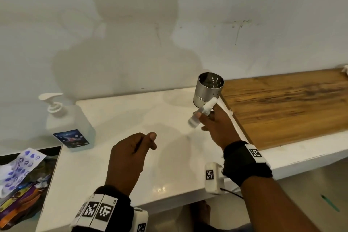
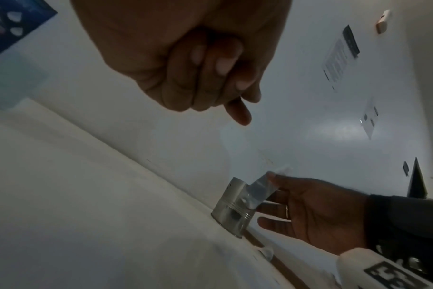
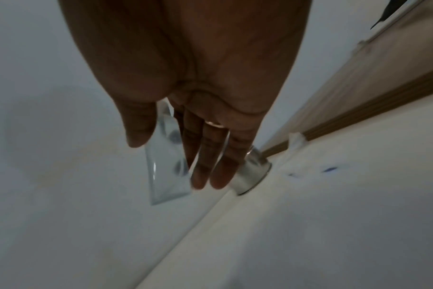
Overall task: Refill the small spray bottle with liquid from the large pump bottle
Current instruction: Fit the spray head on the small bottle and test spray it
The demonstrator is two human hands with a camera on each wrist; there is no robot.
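My right hand (image 1: 209, 117) pinches a small clear spray bottle (image 1: 201, 114) with a white cap, tilted in the air just in front of a metal cup (image 1: 208, 90). From the right wrist, the spray bottle (image 3: 167, 166) sits between thumb and fingers; from the left wrist, the same spray bottle (image 2: 260, 189) appears in front of the cup. The large clear pump bottle (image 1: 70, 124), with a white pump and blue label, stands at the counter's left. My left hand (image 1: 135, 147) hovers over the counter's middle with fingers curled into the palm, holding nothing; the left hand (image 2: 198, 68) looks like a loose fist.
The white counter (image 1: 116, 118) meets a wooden surface (image 1: 282, 107) on the right. The perforated metal cup stands at the seam near the wall. A pile of colourful packets (image 1: 20, 179) lies off the counter's left edge.
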